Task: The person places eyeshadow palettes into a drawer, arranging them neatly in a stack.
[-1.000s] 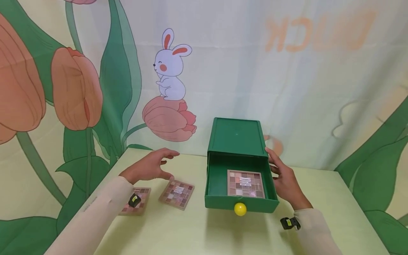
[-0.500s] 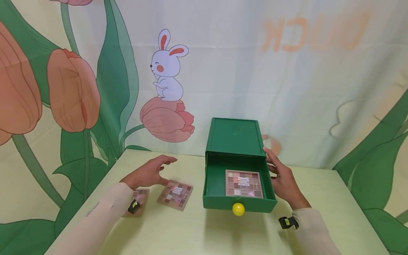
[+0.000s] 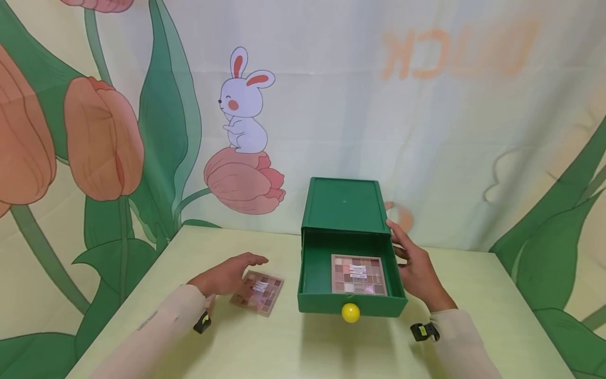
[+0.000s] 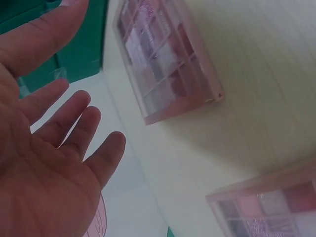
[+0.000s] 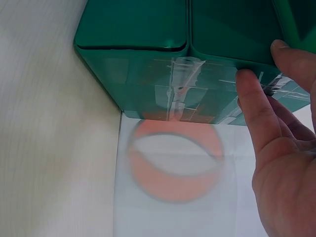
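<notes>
My left hand (image 3: 226, 277) hovers over an eyeshadow palette (image 3: 266, 296) on the table, its fingers spread and nothing held. In the left wrist view the palm shows bare beside the palette (image 4: 165, 54). A second palette (image 4: 276, 205) lies nearer my wrist, mostly hidden under the sleeve in the head view. To the right stands a green drawer box (image 3: 344, 205) with its upper drawer (image 3: 317, 303) pulled out. Another palette (image 3: 358, 275), lettered BACK, lies inside that drawer. My right hand (image 3: 420, 271) touches the box's right side with extended fingertips, thumb near the drawer edge.
A yellow round knob (image 3: 351, 313) sticks out from the drawer front. Below the upper unit, a second green unit (image 5: 133, 24) shows shut in the right wrist view, with clear tape on the sides. A printed curtain (image 3: 331, 105) hangs behind the pale table (image 3: 492, 316).
My left hand has come down and slightly right, over the table palette, and its sleeve now covers most of the second palette. My right hand stays at the box. The head view has shifted slightly.
</notes>
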A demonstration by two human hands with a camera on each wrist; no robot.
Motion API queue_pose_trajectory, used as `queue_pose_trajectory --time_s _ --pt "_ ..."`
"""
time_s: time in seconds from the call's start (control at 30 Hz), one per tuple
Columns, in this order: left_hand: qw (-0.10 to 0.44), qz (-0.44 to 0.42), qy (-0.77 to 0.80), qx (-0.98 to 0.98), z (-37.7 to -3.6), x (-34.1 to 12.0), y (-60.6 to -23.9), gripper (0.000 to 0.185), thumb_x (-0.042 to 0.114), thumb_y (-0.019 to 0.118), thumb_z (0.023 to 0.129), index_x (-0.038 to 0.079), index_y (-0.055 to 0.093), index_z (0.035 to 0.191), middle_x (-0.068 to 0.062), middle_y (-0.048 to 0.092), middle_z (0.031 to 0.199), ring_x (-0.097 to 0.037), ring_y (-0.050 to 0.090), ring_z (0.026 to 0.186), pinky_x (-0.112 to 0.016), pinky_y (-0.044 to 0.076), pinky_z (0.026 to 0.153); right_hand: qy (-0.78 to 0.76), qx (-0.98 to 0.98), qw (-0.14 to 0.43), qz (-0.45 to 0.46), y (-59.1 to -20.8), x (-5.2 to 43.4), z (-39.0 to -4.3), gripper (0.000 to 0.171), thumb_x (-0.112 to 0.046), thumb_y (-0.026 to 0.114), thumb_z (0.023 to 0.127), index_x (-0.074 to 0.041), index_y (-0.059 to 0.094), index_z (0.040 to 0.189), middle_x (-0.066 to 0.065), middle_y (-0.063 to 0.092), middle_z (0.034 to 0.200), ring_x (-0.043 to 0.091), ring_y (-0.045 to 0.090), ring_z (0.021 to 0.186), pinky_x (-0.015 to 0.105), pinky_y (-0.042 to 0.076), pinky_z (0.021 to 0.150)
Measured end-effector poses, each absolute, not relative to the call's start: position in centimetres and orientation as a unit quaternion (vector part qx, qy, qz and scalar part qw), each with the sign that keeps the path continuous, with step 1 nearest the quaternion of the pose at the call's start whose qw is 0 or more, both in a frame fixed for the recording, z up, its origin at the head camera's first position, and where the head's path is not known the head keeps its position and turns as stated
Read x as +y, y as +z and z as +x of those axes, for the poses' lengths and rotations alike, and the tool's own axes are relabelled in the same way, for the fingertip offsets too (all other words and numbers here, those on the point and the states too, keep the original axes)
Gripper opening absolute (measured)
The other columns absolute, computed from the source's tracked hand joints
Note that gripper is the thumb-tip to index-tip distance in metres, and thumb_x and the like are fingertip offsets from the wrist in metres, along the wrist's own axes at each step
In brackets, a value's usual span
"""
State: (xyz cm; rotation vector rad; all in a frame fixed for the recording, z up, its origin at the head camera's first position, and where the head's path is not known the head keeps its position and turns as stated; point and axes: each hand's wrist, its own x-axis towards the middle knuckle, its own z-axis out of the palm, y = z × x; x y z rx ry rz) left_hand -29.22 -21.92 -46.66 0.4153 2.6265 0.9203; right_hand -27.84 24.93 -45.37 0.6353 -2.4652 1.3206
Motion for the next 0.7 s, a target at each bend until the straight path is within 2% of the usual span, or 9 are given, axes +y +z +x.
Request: queue_pose_trajectory --time_s 0.13,0.33,0.7 --pt "0.183 0.139 0.32 0.919 -29.2 -21.6 -47.3 0.088 0.009 0.093 0.079 0.032 0.052 0.154 0.001 0.048 0.158 -0.031 0.05 0.14 -0.059 0.044 0.119 0.46 -0.851 0.13 0.217 -45.7 24.9 -27.8 0.099 -0.004 0.078 0.094 -0.045 0.024 0.166 0.022 0.055 0.152 0.047 0.062 0.134 0.053 0.064 0.087" --pt "0.175 0.183 0.253 0.934 -29.2 -21.4 -48.4 0.094 0.02 0.099 0.074 0.021 0.052 0.155 -0.003 0.049 0.156 -0.027 0.052 0.133 -0.056 0.046 0.119 0.455 -0.852 0.134 0.222 -46.0 24.9 -27.9 0.1 -0.004 0.079 0.094 -0.046 0.024 0.166 0.022 0.055 0.153 0.047 0.062 0.134 0.052 0.064 0.086" --pt "0.176 0.204 0.215 0.939 -29.7 -21.4 -49.5 0.106 0.026 0.103 0.066 0.017 0.05 0.157 -0.005 0.048 0.16 -0.028 0.047 0.142 -0.057 0.042 0.122 0.443 -0.856 0.142 0.224 -45.7 25.0 -27.9 0.102 -0.003 0.079 0.093 -0.044 0.023 0.167 0.022 0.056 0.152 0.048 0.063 0.133 0.055 0.063 0.086"
